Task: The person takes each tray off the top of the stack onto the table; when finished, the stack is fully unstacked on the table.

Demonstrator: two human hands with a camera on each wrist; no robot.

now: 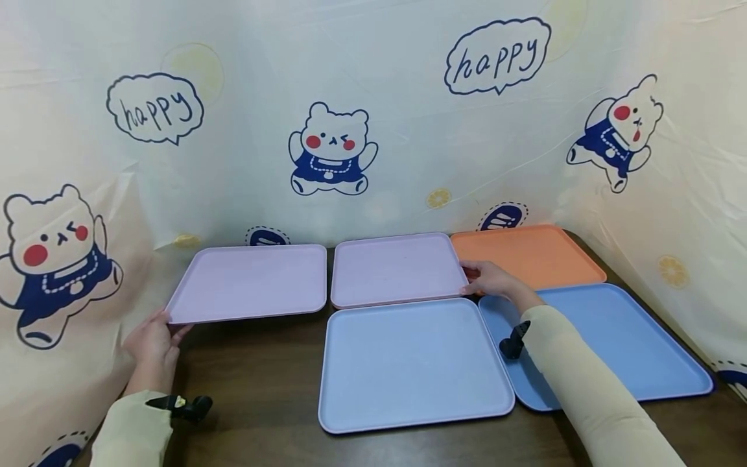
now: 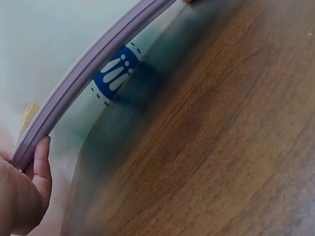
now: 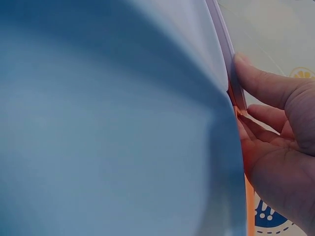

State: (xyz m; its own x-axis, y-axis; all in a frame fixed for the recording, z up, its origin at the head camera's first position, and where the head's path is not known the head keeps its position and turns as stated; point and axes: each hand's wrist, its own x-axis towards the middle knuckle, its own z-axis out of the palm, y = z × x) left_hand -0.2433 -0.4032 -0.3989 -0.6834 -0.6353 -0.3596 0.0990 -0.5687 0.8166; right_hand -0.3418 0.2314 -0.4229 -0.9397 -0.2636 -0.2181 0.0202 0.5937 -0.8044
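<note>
In the head view my left hand grips the front left corner of a lilac tray, thumb and fingers about its rim. That tray's front edge is raised off the table, and the left wrist view shows its ribbed lilac rim edge-on above the wood. My right hand pinches the right edge of a second lilac tray, just right of the first. From the right wrist, the thumb presses that tray's rim while the other fingers curl at its edge.
A light blue tray lies in front of the second lilac tray. Right of it a bluer tray lies under my right forearm, with an orange tray behind. The brown wooden table meets a printed cloth at the back and sides.
</note>
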